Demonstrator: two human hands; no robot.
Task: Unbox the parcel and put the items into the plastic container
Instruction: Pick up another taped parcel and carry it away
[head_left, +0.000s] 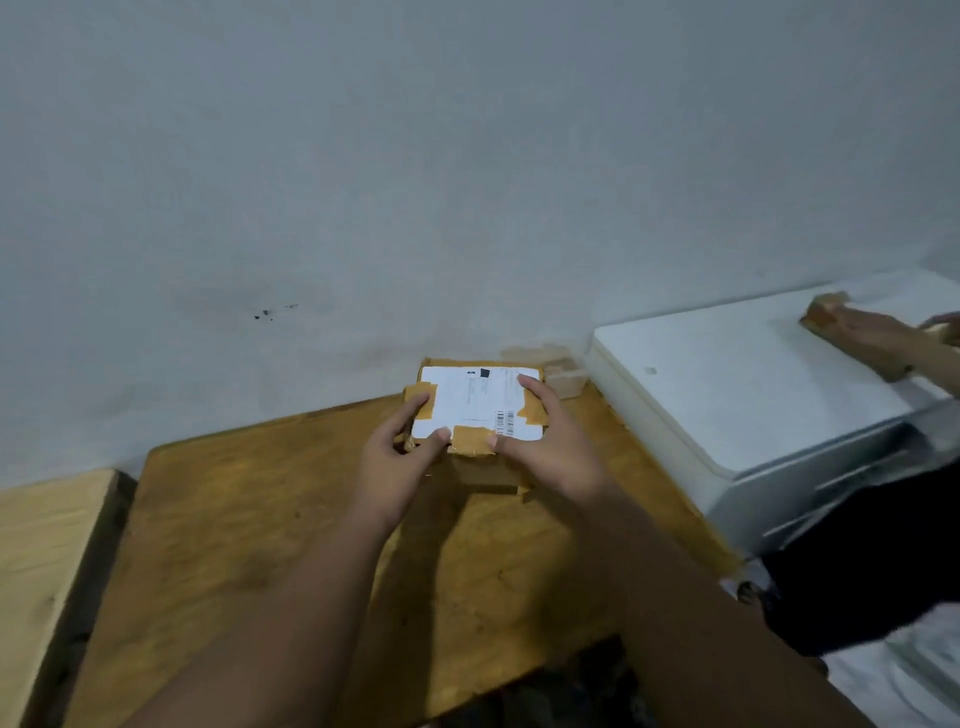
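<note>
Parcel (478, 410) first: I see a small brown cardboard box, squat and rectangular, with a white shipping label (475, 397) covering most of its top face. Strips of tan tape (470, 439) lap over the label's edges and corners, and the cardboard looks scuffed and torn along the near edge. A barcode sits at the label's near right corner and a small dark block at its far edge; the print is too blurred to read. The label faces up towards me and the box's long axis runs left to right, roughly parallel with the wall (363, 156). It sits over the far part of the wooden table (234, 519), close to the wall - I cannot tell whether its underside rests on the wood. My left hand (395, 467) grips the near left corner, thumb on the label and fingers curled onto the left tape. My right hand (545, 457) clasps the right end, thumb at the near edge and fingers wrapped over the top. Just behind the parcel's far right corner is a small translucent container (566, 376). Further right stands a white machine (727, 395), where another person's hand (883, 338) rests beside a cardboard piece (823, 312).
</note>
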